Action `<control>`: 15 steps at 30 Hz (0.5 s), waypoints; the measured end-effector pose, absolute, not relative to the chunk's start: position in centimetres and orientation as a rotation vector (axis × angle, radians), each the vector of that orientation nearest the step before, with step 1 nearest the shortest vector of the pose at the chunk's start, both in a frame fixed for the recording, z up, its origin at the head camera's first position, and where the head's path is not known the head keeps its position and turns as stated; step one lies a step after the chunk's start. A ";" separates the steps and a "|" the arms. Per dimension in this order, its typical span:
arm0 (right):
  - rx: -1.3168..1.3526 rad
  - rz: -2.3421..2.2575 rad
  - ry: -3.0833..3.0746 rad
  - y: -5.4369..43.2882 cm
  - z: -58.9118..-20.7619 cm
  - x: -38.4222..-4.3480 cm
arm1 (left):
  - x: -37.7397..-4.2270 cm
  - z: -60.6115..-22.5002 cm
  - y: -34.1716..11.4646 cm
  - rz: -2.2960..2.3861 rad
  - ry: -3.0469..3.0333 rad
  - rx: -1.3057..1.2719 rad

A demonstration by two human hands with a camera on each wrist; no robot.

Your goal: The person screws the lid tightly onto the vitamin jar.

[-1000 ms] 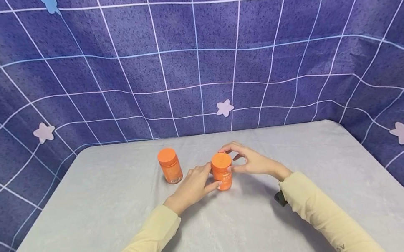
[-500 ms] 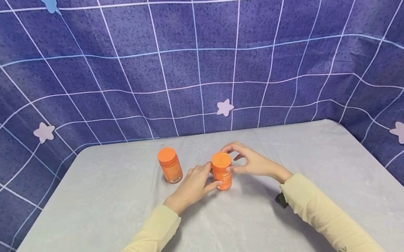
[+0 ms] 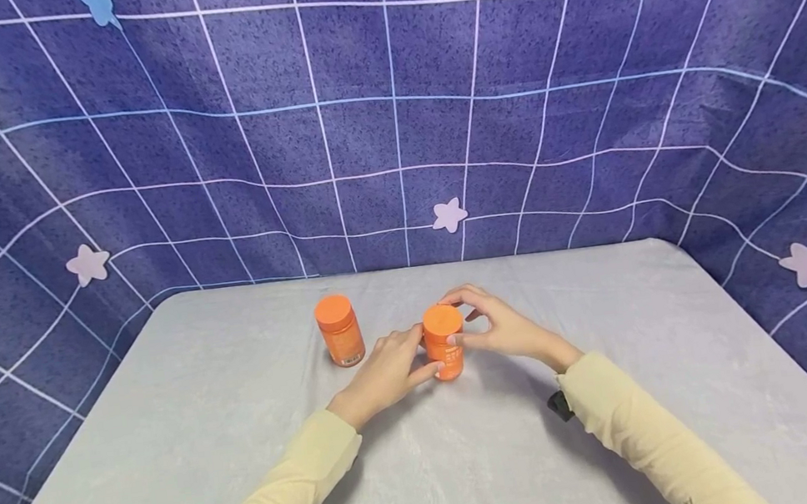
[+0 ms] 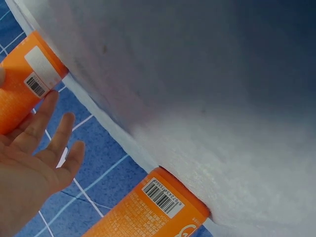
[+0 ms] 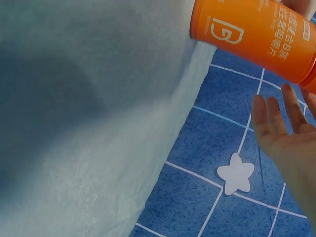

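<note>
An orange pill bottle [image 3: 450,357] with an orange screw lid [image 3: 442,320] stands upright on the table. My left hand [image 3: 386,372] grips its body from the left, thumb in front. From the right, my right hand [image 3: 505,325] holds the lid between thumb and fingertips. White print shows on the bottle [image 5: 247,37] in the right wrist view, where the lid is mostly cut off. A second, similar orange bottle [image 3: 343,339] stands upright to the left, lid on, behind my left hand. Its barcode [image 4: 163,198] faces the left wrist camera.
A grey-white cloth covers the table [image 3: 430,467]. Behind it and along the sides hangs a blue curtain [image 3: 359,140] with pale grid lines and stars. A small dark device [image 3: 560,406] sits under the right cuff.
My right thumb has slid slightly left across the front of the lid, and the right wrist has shifted a little. The left hand and both bottles stay in place.
</note>
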State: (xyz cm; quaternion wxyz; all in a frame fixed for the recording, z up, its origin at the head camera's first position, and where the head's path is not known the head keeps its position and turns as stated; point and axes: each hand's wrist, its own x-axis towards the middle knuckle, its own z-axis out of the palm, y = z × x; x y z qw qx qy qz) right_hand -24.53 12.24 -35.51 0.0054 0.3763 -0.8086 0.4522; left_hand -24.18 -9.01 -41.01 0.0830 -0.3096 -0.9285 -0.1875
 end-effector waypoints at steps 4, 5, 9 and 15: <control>1.146 1.392 -2.527 12.0 -35.5 -24.1 | -24.1 -41.0 -8.9 -0.576 -2.777 -0.914; 1.140 1.386 -2.525 12.0 -35.5 -24.0 | -24.1 -41.0 -8.9 -0.577 -2.778 -0.913; 1.119 1.368 -2.519 11.8 -35.5 -23.8 | -24.1 -41.1 -8.9 -0.573 -2.781 -0.903; 1.106 1.356 -2.508 11.8 -36.2 -24.1 | -24.1 -41.2 -8.8 -0.559 -2.771 -0.890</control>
